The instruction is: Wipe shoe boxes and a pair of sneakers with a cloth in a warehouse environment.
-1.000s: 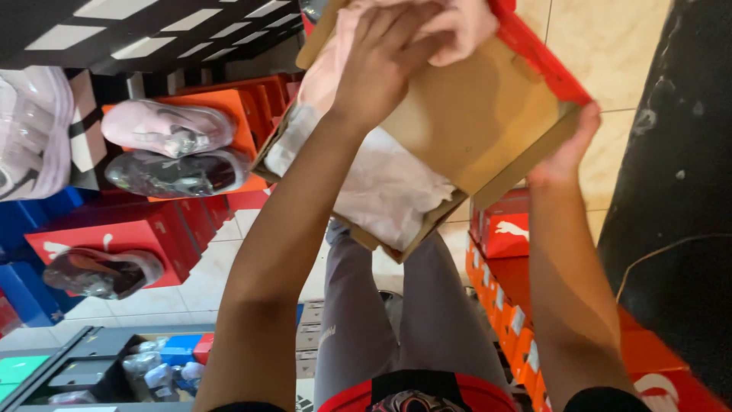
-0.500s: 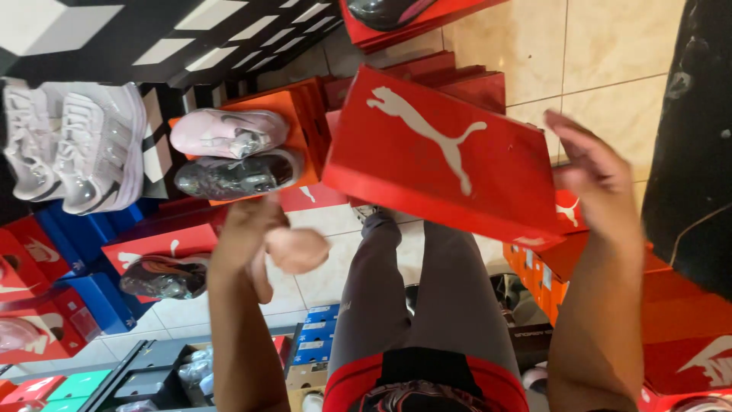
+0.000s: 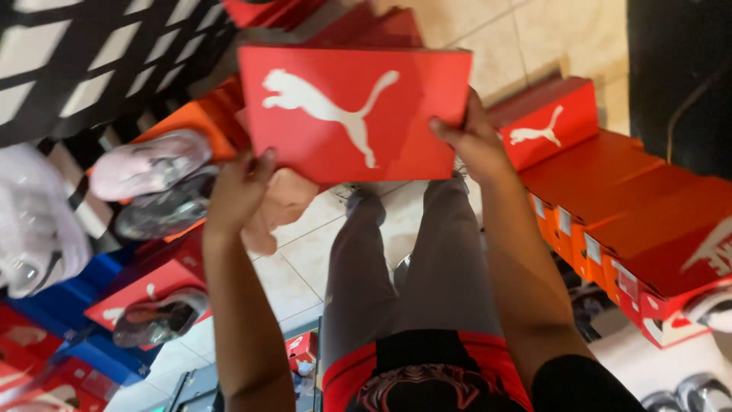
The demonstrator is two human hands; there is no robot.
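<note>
Holding a closed red shoebox point(image 3: 354, 114) up in front of the body, both hands now grip it, where half a second earlier only the right hand was on it and the left hung free below, loosely curled. The box has also turned: it was tilted with one corner down, and now its lid faces the camera almost square. The left hand point(image 3: 238, 191) is closed on the box's lower left corner, fingers curled onto the red face; a pale, soft thing point(image 3: 284, 202) sits just under that hand, though the blur hides what it is. The right hand point(image 3: 474, 137) clasps the box's right edge, thumb on the front. Since the lid is shut, its contents cannot be seen. Beyond the box's left side, an orange box point(image 3: 200, 122) carries a pink shoe point(image 3: 149, 164) and a grey shoe point(image 3: 164, 210) on top, and lower down a red box point(image 3: 145, 286) bears a dark shoe point(image 3: 156, 320). Right of the held box, a row of red and orange boxes point(image 3: 610, 198) stands stacked on the tiled floor point(image 3: 297, 267), all shut. Below the held box are grey trousers point(image 3: 415, 267).
</note>
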